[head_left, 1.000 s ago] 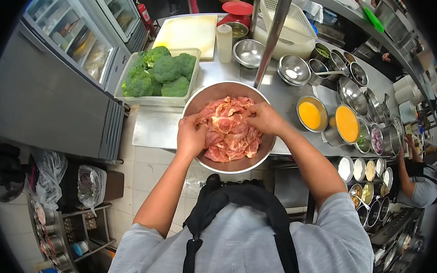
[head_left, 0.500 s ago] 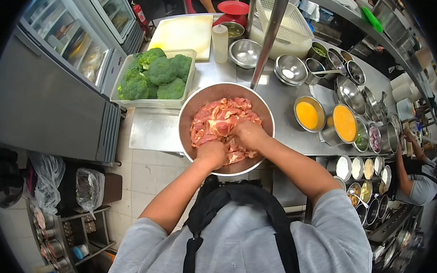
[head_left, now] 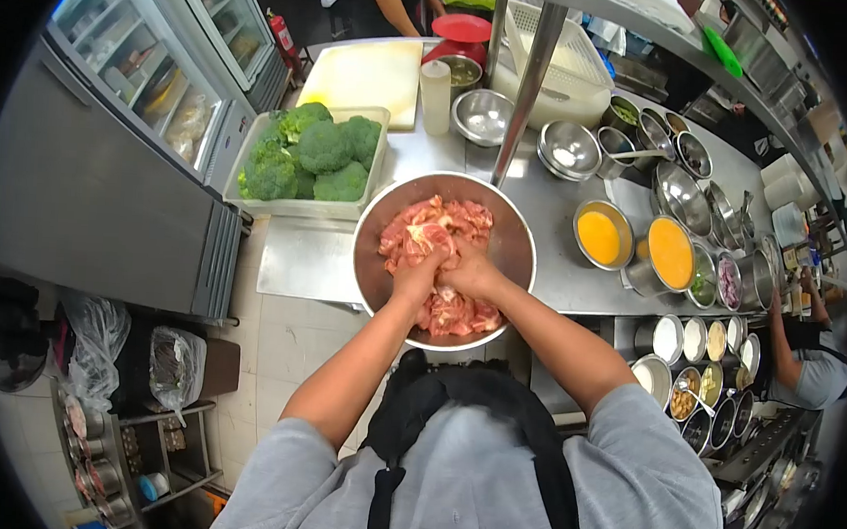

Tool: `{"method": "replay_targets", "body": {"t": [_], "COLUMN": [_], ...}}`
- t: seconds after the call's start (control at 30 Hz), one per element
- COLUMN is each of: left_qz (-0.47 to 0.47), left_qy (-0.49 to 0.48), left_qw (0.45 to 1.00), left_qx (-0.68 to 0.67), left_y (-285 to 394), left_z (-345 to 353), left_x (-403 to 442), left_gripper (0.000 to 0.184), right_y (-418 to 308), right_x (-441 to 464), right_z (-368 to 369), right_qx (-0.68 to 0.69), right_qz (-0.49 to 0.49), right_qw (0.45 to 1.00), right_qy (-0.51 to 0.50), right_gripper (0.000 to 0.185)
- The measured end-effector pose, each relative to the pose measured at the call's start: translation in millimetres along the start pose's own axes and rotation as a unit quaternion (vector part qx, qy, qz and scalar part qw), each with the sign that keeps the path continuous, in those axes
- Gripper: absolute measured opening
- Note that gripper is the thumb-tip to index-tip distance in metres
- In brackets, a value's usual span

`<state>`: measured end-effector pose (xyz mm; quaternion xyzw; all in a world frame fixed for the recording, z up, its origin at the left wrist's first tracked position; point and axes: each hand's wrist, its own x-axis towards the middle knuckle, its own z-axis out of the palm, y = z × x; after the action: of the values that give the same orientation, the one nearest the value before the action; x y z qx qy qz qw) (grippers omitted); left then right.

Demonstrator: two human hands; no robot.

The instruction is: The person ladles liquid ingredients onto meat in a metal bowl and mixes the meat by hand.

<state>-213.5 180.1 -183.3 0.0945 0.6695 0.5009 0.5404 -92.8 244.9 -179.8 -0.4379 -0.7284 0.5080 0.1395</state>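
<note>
Raw meat (head_left: 432,234) lies in a wide metal bowl (head_left: 514,250), with the left hand (head_left: 417,278) and right hand (head_left: 472,271) close together among the pieces; their fingers are partly hidden, so I cannot tell whether either one grips a piece. The bowl is at the near edge of the steel surface (head_left: 309,258). Just beside it, to the left, broccoli (head_left: 324,148) fills a clear container (head_left: 297,207). Farther back are a white cutting board (head_left: 364,77) and a squeeze bottle (head_left: 436,100).
</note>
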Motion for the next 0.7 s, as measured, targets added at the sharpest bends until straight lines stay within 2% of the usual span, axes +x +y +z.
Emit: {"method": "replay_targets", "body": {"t": [0.03,0.1,0.13,0.17,0.23,0.27,0.3,0.37,0.4,0.43,0.47,0.5,0.53,0.57,0.6,0.63,0.67,0.7], "left_qz": [0.013,0.069,0.076,0.078,0.076,0.11,0.112,0.146,0.142,0.147,0.046,-0.058,-0.061,-0.076,-0.09,-0.103,-0.131,-0.157], "left_qy": [-0.009,-0.135,-0.126,-0.13,-0.14,-0.139,-0.143,-0.006,-0.046,-0.047,-0.106,-0.16,-0.133,-0.12,-0.105,-0.091,-0.146,-0.203], "left_qw": [1.0,0.981,0.988,0.987,0.986,0.981,0.98,0.985,0.987,0.986,0.987,0.945,0.945,0.943,0.941,0.938,0.924,0.907], "left_qx": [0.015,-0.119,-0.05,-0.048,0.055,0.078,0.078,0.093,0.058,0.056,-0.114,-0.278,-0.291,-0.301,-0.31,-0.32,-0.327,-0.334], "left_y": [4.7,13.8,36.9,54.2,76.0,77.8,78.1,73.7,55.0,36.1,15.2,-0.2,-3.2,-3.1,3.8,11.6,20.3,27.0], "left_z": [-5.0,-10.2,-14.3,-18.3,-27.8,-32.6,-32.7,-34.8,-41.9,-42.1,-39.9,-35.0,-23.4,-17.2,-9.4,-1.4,-1.3,0.0], "left_x": [-0.6,-20.8,-41.2,-52.9,-63.8,-58.2,-54.3,-46.2,-20.2,-5.0,3.8,11.3,12.8,15.9,12.0,7.5,1.9,0.2], "left_gripper": [0.034,0.051,0.039,0.039,0.037,0.036,0.036,0.04,0.05,0.05,0.054,0.059,0.058,0.056,0.054,0.053,0.054,0.056], "right_y": [-6.9,-21.2,-26.8,-36.0,-62.1,-77.4,-75.1,-60.0,-52.6,-30.9,-1.0,13.7,6.0,9.0,13.4,12.9,12.1,5.3], "right_x": [2.4,-7.4,-7.0,-7.7,-12.1,-11.4,-4.5,14.8,27.7,44.2,62.6,71.0,69.4,71.2,75.4,75.4,75.6,73.0], "right_z": [-8.9,-25.8,-33.5,-45.7,-72.5,-82.6,-86.2,-86.2,-92.2,-86.7,-75.2,-67.1,-55.7,-42.0,-33.3,-32.3,-31.4,-39.6], "right_qx": [-0.001,-0.035,0.001,0.001,-0.066,-0.115,-0.117,-0.268,-0.337,-0.34,-0.247,-0.151,-0.114,-0.006,0.144,0.221,0.289,0.322], "right_qz": [-0.006,-0.051,-0.149,-0.149,-0.173,-0.102,-0.102,-0.153,-0.162,-0.165,-0.143,-0.119,0.03,0.038,0.154,0.208,0.265,0.275], "right_qw": [1.0,0.998,0.989,0.989,0.982,0.988,0.988,0.95,0.927,0.926,0.958,0.981,0.99,0.994,0.964,0.934,0.896,0.866], "right_qy": [0.004,-0.024,-0.009,-0.005,-0.019,-0.027,-0.023,0.043,0.006,0.009,-0.007,-0.025,-0.079,-0.104,-0.16,-0.188,-0.208,-0.264], "right_gripper": [0.066,0.05,0.037,0.037,0.035,0.038,0.038,0.041,0.051,0.051,0.052,0.053,0.054,0.048,0.047,0.047,0.046,0.046]}}
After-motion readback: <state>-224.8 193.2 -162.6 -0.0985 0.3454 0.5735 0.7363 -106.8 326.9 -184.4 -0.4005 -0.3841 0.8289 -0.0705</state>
